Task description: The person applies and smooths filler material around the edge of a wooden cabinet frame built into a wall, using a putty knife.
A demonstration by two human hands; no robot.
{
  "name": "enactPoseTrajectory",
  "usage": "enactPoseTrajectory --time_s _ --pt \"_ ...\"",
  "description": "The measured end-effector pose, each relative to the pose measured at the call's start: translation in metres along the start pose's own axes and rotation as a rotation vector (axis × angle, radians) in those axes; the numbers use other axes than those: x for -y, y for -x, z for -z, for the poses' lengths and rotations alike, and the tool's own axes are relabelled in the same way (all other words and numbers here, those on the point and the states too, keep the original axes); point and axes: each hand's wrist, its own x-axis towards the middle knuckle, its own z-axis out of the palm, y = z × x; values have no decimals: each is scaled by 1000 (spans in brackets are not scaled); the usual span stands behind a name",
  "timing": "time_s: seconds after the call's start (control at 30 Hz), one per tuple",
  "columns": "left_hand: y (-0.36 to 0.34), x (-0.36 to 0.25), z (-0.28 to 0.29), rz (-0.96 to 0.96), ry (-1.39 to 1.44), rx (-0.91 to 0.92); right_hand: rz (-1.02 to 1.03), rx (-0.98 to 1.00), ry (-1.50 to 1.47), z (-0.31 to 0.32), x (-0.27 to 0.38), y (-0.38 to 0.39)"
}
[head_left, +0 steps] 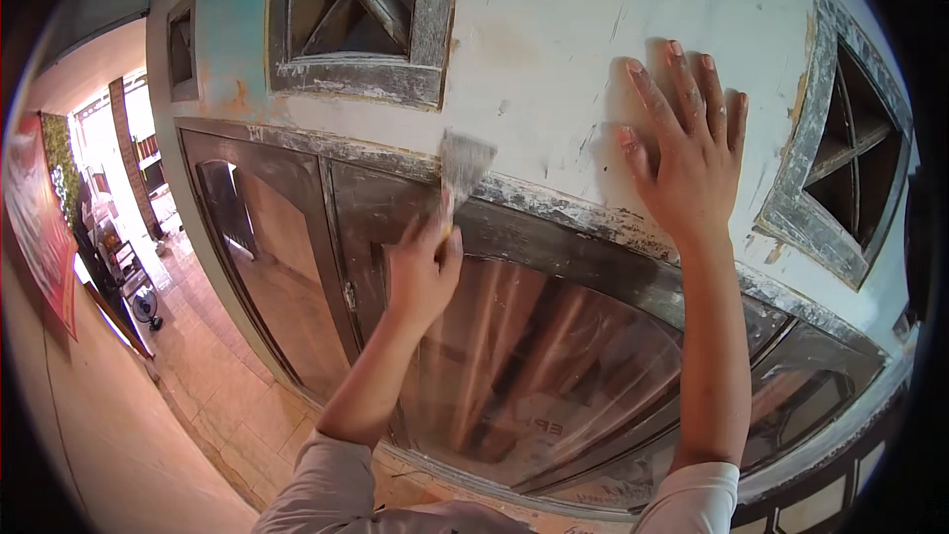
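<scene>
My left hand (423,275) is closed around the handle of a paint scraper (463,170), most of which the fingers hide. The wide metal blade points up and lies over the top rail of a dark wooden window frame (583,206), where the paint is flaked and patchy white. Its upper edge reaches the white wall (554,49); whether it presses on the surface I cannot tell. Higher and to the right, my right hand (690,153) rests on that wall with fingers spread and nothing in it. Whitish dust marks its fingertips.
Above are wooden vents with crossed bars, one at upper left (361,77) and one at right (835,208). Glass panes (534,366) fill the frame below. A tiled floor (213,376) runs along the left, with a fan (145,307) and a red banner (44,227) farther off.
</scene>
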Motion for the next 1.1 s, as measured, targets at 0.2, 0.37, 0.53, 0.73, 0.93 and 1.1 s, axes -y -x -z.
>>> enactPoseTrajectory --time_s 0.2,0.37,0.53,0.73,0.93,1.1 --pt "-39 -17 7 -51 80 2 -50 -12 43 -5 0 5" --pt "5 9 -9 -33 48 16 -110 -54 56 -6 0 9" --pt "-33 -6 4 -46 90 -17 -111 -35 92 -7 -2 12" --pt "7 24 -1 9 80 -37 -100 4 116 -4 -1 10" --pt "-27 18 25 -14 8 -23 -107 -14 122 -7 -3 14" --pt "10 36 19 2 12 -43 -90 -27 132 -7 -3 12"
